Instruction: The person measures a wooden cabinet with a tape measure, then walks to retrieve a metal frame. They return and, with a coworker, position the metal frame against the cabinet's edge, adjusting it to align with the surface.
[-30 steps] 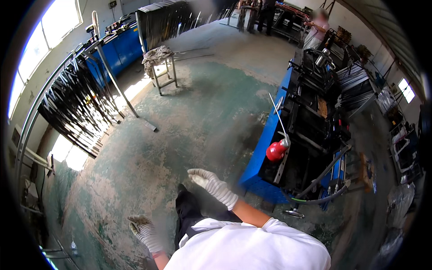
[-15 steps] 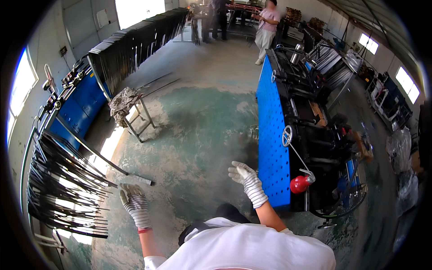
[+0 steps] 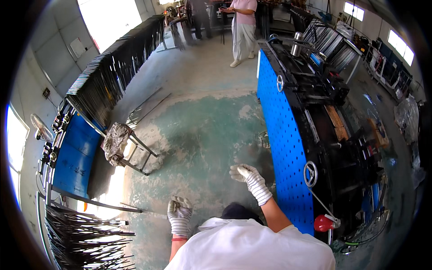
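Blue machine (image 3: 292, 144), long axis fore-and-aft

The upper edge cuts off the pink-shirted person (image 3: 244, 32).

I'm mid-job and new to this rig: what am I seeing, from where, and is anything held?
There is no robot. The left grip and right grip are a person's own gloved hands, seen from a wide camera on that person's head, looking down; its lens bends straight edges. Both are raised over the worn green floor, and neither appears to hold anything. On the right stands a blue-sided machine. On the left, a crumpled cloth lies on a stool, with dark strips nearer the camera.
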Demonstrator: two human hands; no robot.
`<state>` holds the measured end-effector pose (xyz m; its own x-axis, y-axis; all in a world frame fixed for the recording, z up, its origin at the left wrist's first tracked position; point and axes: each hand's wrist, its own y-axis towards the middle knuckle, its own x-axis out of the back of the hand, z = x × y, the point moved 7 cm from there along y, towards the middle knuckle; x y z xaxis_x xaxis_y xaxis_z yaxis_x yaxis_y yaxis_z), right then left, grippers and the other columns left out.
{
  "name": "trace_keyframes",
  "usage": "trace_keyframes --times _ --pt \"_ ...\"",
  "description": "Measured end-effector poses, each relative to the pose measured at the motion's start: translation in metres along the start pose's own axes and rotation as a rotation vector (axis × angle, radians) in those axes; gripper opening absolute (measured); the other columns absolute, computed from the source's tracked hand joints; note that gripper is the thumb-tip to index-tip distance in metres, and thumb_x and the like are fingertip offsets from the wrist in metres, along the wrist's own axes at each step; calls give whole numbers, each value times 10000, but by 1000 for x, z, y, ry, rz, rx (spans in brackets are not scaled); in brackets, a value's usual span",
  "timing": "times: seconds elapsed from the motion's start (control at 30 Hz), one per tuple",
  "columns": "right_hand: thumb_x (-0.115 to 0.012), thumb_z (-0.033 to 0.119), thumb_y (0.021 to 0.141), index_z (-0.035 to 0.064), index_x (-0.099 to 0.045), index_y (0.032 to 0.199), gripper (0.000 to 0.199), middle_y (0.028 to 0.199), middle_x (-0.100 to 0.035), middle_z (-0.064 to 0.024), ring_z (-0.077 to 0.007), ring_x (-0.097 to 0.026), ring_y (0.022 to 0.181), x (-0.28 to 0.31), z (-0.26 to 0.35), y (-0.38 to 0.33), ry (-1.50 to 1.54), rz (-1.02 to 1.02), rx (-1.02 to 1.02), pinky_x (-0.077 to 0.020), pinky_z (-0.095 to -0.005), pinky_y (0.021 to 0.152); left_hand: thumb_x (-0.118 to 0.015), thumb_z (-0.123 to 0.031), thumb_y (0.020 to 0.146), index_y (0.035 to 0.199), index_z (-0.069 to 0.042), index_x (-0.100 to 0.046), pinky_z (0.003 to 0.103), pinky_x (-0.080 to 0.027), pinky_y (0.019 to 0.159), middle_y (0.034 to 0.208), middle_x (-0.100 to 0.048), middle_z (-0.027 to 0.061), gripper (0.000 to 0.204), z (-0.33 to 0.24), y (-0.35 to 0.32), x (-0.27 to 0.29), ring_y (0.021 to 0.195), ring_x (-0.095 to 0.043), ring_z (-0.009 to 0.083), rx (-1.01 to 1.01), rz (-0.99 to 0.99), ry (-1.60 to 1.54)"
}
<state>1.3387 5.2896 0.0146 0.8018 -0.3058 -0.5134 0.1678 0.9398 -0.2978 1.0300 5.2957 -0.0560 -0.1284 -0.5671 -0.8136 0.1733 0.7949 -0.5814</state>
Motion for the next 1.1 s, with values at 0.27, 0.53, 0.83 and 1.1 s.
trace_keyframes --times 0.27,0.53,0.83,1.1 --pt "-500 197 900 11 -618 961 229 854 -644 -88 -150 -619 760 -33 12 84 -111 87 -104 -507 -269 742 -533 -178 826 882 -94 -637 435 -444 826 865 -669 15 146 -13 75 -76 830 -609 197 -29 67 20" --pt "-498 202 898 18 -650 914 238 643 -625 -58 -113 -573 543 -32 33 115 -198 -125 -37 -476 -227 536 -514 -183 814 857 -105 -650 428 -438 827 837 -672 18 162 9 182 -124 785 -611 198 238 -17 22" --pt "-492 243 886 -21 -616 914 293 468 -502 -1 -79 -453 395 -44 76 129 -200 -436 143 -494 -250 535 -539 -176 814 879 -144 -649 423 -450 819 820 -669 -24 132 21 281 -230 759 -623 199 439 89 131" --pt "-500 231 880 -28 -618 913 287 450 -487 1 -77 -429 370 -69 58 158 -118 -499 134 -494 -254 515 -498 -202 830 858 -120 -654 430 -429 834 808 -670 2 179 11 307 -227 774 -614 217 523 -27 106"
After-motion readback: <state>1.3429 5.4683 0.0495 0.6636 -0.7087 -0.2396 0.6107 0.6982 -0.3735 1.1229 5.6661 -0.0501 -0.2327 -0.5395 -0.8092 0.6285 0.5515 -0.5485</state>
